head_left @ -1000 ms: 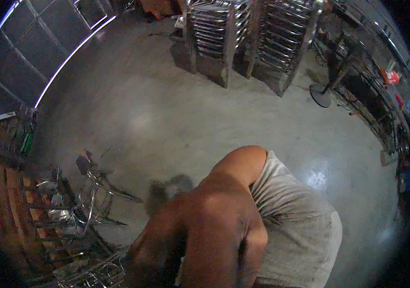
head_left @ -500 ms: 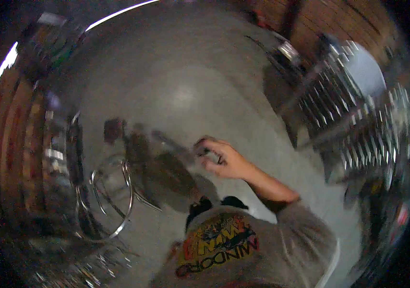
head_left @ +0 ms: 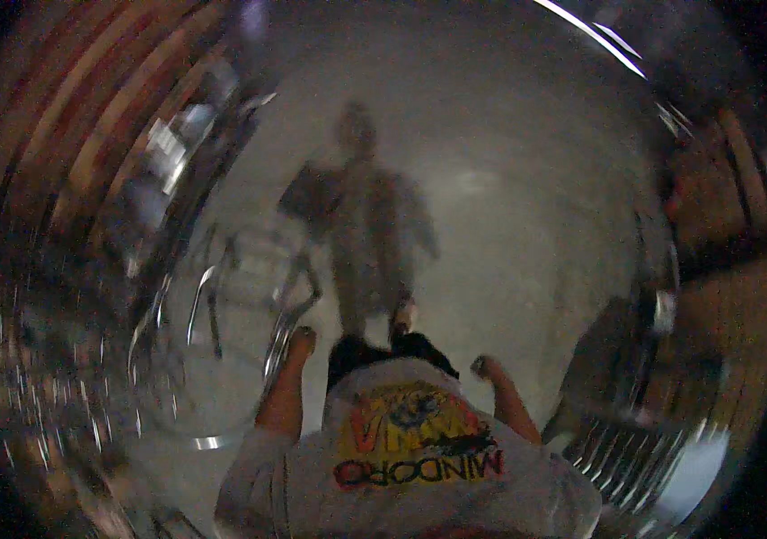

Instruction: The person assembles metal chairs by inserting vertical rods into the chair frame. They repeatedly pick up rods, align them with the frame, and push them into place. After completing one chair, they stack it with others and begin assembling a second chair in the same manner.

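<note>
My left hand [head_left: 303, 342] hangs low at my left side, close by bent metal tubing [head_left: 280, 346]. Blur smears its fingers, so I cannot see whether it touches the tubing. On the other side, my right hand [head_left: 488, 367] is down beside my hip with its fingers curled in. What it holds, if anything, is too small and blurred to make out. Between the two hands are my grey printed shirt [head_left: 410, 449] and dark shorts [head_left: 392, 350], with one foot [head_left: 404, 314] showing ahead.
Grey floor [head_left: 509, 242] stretches ahead, with my shadow [head_left: 365, 216] on it. Left stand metal-tube furniture [head_left: 204, 296] and blurred shelving by a brown slatted wall [head_left: 69, 135]. A ribbed metal rack [head_left: 626, 463] and a pale rounded object [head_left: 696, 467] are at the lower right.
My view has swung to the right. My right hand has dropped from in front of me to my side, and my left hand has come into view. The ribbed rack now sits lower.
</note>
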`<state>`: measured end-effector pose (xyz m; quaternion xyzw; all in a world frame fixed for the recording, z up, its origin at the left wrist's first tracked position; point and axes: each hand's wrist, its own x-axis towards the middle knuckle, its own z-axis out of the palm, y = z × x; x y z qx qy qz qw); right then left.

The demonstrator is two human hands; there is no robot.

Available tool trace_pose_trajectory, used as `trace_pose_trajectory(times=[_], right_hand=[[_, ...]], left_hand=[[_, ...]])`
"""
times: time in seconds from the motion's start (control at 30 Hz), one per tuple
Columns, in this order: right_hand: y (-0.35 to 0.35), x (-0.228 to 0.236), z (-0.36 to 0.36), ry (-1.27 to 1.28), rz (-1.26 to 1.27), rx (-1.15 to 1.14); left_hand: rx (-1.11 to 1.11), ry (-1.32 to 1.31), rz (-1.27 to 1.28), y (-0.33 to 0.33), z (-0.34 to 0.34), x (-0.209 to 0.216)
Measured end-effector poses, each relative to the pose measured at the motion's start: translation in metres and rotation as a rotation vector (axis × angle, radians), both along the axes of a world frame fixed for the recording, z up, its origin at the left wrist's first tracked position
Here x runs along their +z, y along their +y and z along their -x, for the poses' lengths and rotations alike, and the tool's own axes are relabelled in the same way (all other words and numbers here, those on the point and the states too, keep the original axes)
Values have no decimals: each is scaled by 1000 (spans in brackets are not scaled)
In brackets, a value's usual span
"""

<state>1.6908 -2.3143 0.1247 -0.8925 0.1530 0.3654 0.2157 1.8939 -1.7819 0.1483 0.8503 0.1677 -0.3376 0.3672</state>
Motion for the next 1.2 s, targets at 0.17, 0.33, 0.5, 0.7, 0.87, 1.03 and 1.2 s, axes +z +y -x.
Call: trace_pose_trajectory(times=[0.17,0.33,0.5,0.7,0.87,1.03,1.2], right_hand=[[-85,85,-373,-326,-109,-150],[-48,188,-636,-576,-398,-93],[102,148,-750,-260,-522,-344],[271,76,-811,-172,-378,764],[441,85,-913,-44,-250,1190],[647,41,-979,-130,-32,1283],[871,-61,-915,-109,-257,2060]], left_hand=[[-91,-194,-85,33,87,-91],[-35,-103,-101,14,65,-145],[-264,-136,-324,6,-98,-148],[714,-621,-112,93,-253,0],[1163,-500,-154,146,-248,31],[1521,-126,-186,130,-187,-40],[2169,78,-148,48,-182,-70]])
